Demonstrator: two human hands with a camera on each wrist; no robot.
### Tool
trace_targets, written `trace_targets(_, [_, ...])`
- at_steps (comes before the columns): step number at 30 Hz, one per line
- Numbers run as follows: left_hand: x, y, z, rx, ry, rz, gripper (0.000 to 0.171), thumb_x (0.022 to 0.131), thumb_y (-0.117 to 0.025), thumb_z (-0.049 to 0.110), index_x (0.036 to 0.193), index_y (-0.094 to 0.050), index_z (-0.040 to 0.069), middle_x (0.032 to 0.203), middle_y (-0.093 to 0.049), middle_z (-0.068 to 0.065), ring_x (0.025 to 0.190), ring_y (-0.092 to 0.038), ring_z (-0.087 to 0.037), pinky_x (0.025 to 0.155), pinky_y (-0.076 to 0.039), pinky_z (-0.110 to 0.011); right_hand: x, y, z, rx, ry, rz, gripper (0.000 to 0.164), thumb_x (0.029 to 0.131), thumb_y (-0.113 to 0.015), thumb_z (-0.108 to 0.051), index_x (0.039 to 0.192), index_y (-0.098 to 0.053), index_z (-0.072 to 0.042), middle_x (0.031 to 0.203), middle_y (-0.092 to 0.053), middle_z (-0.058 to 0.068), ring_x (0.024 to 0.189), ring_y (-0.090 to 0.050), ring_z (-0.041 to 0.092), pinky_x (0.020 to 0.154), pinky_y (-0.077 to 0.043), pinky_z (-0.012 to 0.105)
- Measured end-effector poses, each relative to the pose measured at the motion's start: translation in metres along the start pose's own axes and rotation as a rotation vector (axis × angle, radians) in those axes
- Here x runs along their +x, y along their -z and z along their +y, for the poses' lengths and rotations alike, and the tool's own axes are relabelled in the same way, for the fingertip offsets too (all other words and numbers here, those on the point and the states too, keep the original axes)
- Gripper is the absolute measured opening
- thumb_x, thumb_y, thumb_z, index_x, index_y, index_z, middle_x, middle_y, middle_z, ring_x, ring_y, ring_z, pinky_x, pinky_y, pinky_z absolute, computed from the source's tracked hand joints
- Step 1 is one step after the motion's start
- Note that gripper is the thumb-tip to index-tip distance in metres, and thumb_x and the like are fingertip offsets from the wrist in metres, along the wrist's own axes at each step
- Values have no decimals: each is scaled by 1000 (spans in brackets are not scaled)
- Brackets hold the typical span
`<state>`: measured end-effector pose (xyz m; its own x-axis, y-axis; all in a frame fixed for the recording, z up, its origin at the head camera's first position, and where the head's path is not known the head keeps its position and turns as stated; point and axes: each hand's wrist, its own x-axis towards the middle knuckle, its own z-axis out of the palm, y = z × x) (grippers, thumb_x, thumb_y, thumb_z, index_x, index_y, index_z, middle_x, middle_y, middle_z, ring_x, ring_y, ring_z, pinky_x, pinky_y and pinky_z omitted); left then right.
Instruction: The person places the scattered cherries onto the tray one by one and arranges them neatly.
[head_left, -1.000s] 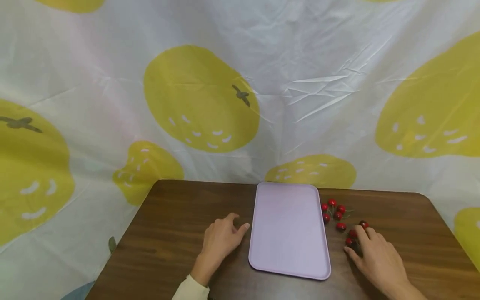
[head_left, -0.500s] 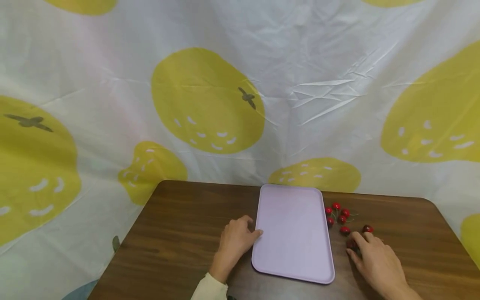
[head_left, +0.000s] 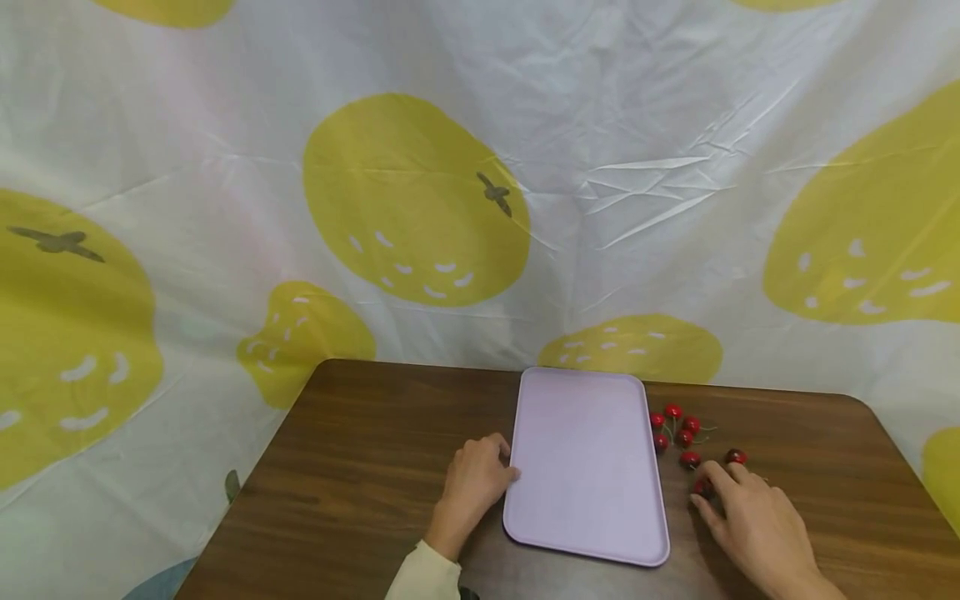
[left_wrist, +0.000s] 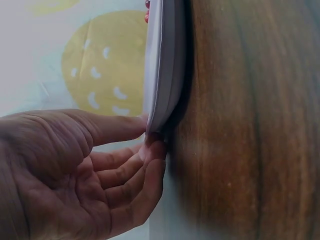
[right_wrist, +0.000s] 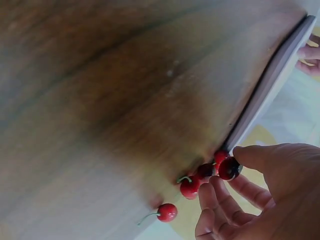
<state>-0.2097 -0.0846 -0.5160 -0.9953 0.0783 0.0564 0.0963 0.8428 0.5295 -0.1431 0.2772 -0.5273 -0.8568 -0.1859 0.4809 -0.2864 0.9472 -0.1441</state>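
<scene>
A light purple tray (head_left: 585,467) lies on the table, its long side running away from me. My left hand (head_left: 476,477) holds its left rim, the thumb on top and the curled fingers (left_wrist: 155,150) beneath, as the left wrist view shows. To the tray's right, my right hand (head_left: 756,521) pinches a dark red cherry (right_wrist: 229,169) between thumb and fingers, low over the table. One red cherry (head_left: 690,459) lies just beyond those fingertips, and a darker cherry (head_left: 736,457) sits behind the knuckles.
Several red cherries (head_left: 685,437) with green stems cluster by the tray's upper right side. The brown wooden table (head_left: 375,433) ends at the back against a white curtain (head_left: 637,167) printed with yellow fruit.
My left hand has moved right, from beside the tray to its left rim, and grips it. The right hand's fingers have closed in on a cherry. The camera view has shifted slightly.
</scene>
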Motion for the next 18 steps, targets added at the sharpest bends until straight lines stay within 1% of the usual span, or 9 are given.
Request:
trace_targets(3, [0,0,0,5,-5,-5,23,81,-88,18,95,-73,9,91,-77,-13,83,-73,-36,68,-55,-47,2,2,-2,4,12,18,35,75,-91,-23,101,-69,-17,77,-59,-2,58,-53,15,54,-44,44])
trace_targets(7, [0,-1,-1,-20,-17,-17,19,83,-85,15,90,-68,10,89,-76,-15,80,-71,-36,67,-54,-47,6,2,-6,10,39,57,34,73,-92,-22,98,-69,-18,78,-60,-2,57,-52,15,53,-41,40])
trace_targets(10, [4,-8,-7,-19,-23,-13,15,83,-79,15,80,-64,14,80,-73,-10,72,-68,-31,61,-51,-44,10,1,-13,25,37,77,34,73,-92,-21,98,-70,-18,81,-65,0,60,-56,18,53,-42,40])
trace_targets(12, [7,-15,-13,-18,-37,-10,16,81,-75,15,74,-61,15,74,-69,-8,67,-65,-28,57,-48,-42,13,-1,-19,39,24,78,33,74,-92,-21,99,-71,-18,84,-68,1,65,-62,22,55,-45,43])
trace_targets(13, [10,-20,-17,-12,-34,-16,17,81,-74,16,71,-60,17,72,-68,-6,65,-63,-26,56,-47,-41,14,-1,-23,48,19,76,33,74,-92,-21,100,-72,-19,85,-69,1,67,-63,23,56,-46,44])
trace_targets(16, [20,-34,-29,-2,-25,-48,19,80,-73,18,67,-59,17,70,-64,-4,63,-59,-24,55,-45,-40,20,-5,-34,72,3,64,33,75,-91,-19,102,-72,-19,88,-71,1,74,-67,28,61,-50,48])
trace_targets(18, [26,-42,-36,4,-18,-76,20,79,-73,19,65,-58,18,68,-61,-2,61,-56,-22,53,-43,-38,26,-8,-40,89,-11,55,33,75,-90,-18,103,-71,-20,88,-69,0,73,-65,26,61,-49,46])
